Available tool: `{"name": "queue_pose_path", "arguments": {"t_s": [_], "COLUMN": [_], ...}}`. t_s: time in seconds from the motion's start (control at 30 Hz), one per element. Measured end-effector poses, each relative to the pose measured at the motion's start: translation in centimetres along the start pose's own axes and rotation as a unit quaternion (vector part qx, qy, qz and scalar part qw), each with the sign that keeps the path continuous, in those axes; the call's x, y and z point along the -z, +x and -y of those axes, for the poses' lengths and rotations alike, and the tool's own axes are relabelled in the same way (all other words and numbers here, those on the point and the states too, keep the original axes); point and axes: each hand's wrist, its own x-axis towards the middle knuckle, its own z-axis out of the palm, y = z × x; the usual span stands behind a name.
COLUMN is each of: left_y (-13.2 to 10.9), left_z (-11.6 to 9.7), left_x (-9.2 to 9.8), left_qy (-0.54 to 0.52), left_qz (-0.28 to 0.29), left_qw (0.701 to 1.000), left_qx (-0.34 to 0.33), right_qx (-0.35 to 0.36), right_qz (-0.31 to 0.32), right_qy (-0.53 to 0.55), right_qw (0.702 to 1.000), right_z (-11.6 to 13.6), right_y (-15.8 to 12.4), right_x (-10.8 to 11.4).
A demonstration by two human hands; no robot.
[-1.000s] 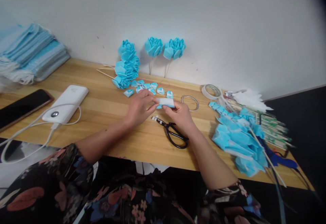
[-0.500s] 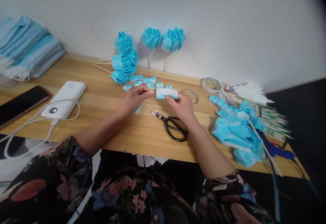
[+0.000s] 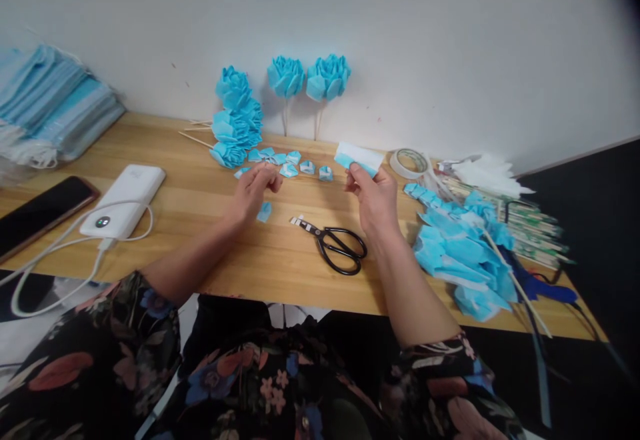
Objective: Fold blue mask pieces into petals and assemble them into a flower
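Observation:
My right hand (image 3: 376,200) is raised above the wooden table (image 3: 210,200) and pinches a folded blue-and-white strip of mask fabric (image 3: 359,157). My left hand (image 3: 254,188) hovers low over the table with its fingers curled loosely and nothing seen in them. A small blue folded petal (image 3: 264,211) lies just by that hand. A row of similar petals (image 3: 293,162) sits beyond it. Black scissors (image 3: 334,244) lie between my hands, nearer the table's front.
Finished blue flowers (image 3: 235,117) on sticks lean against the wall. Face masks are stacked (image 3: 50,110) at far left, by a phone (image 3: 40,210) and white power bank (image 3: 123,200) with cable. Tape rolls (image 3: 411,161), cut blue fabric (image 3: 465,253) and sticks fill the right.
My hands have drawn apart. The right one lifted the fabric strip up and to the right; the left one let go of it, and a small petal now lies by it.

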Motion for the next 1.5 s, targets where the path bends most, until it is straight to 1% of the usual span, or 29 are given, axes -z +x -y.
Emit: {"name": "queue_pose_path", "arguments": {"t_s": [0.17,0.27,0.33,0.53,0.67,0.8,0.9,1.03,1.13,1.2,1.27,1.3,1.37,1.4,1.43,1.47,1.5], "left_y": [0.2,0.3,0.4,0.6,0.9,1.5,2.1,3.0,3.2,2.3,0.2,-1.5,-5.7,-8.0,-10.4,-12.7,-14.8], "left_z": [-0.4,-0.3,-0.1,0.7,1.0,1.2,1.1,1.1,0.6,-0.6,-2.8,-4.2,-7.0,-8.2,-9.1,-9.6,-9.7], "left_x": [0.1,0.1,0.2,1.2,1.6,2.0,2.7,3.9,4.3,4.0,3.3,2.9,2.0,1.7,1.4,1.2,1.1], "left_qy": [0.054,0.077,0.12,0.263,0.309,0.349,0.355,0.316,0.291,0.276,0.252,0.231,0.205,0.191,0.169,0.147,0.127], "left_qz": [-0.01,-0.023,-0.031,-0.036,-0.035,-0.06,-0.1,-0.166,-0.19,-0.193,-0.169,-0.143,-0.057,0.01,0.09,0.174,0.234], "left_qw": [0.998,0.997,0.992,0.962,0.947,0.93,0.925,0.931,0.934,0.936,0.947,0.957,0.972,0.977,0.976,0.969,0.96], "left_qx": [0.016,-0.006,-0.021,-0.066,-0.085,-0.099,-0.086,-0.071,-0.089,-0.101,-0.103,-0.104,-0.097,-0.096,-0.102,-0.098,-0.084], "right_qx": [-0.002,-0.009,-0.025,-0.066,-0.072,-0.074,-0.065,-0.052,-0.051,-0.051,-0.047,-0.044,-0.035,-0.03,-0.025,-0.02,-0.017], "right_qz": [0.004,0.015,0.019,0.006,0.011,0.018,0.021,0.014,0.009,0.007,0.007,0.01,0.014,0.014,0.013,0.01,0.008], "right_qy": [-0.001,0.018,0.047,0.116,0.117,0.105,0.098,0.105,0.101,0.091,0.082,0.076,0.064,0.059,0.056,0.054,0.052], "right_qw": [1.0,1.0,0.998,0.991,0.99,0.992,0.993,0.993,0.994,0.995,0.995,0.996,0.997,0.998,0.998,0.998,0.998], "right_z": [0.0,0.0,0.0,-0.2,-0.3,-0.4,-0.5,-0.8,-1.0,-1.2,-1.3,-1.3,-1.4,-1.5,-1.6,-1.7,-1.8], "right_y": [0.0,-0.2,-0.3,-0.3,-0.3,-0.5,-0.5,-0.2,0.1,0.1,0.2,0.2,0.3,0.4,0.4,0.5,0.5], "right_x": [-0.1,-0.3,-0.5,-1.0,-1.2,-1.3,-1.3,-1.2,-1.3,-1.4,-1.4,-1.4,-1.3,-1.3,-1.3,-1.3,-1.3]}}
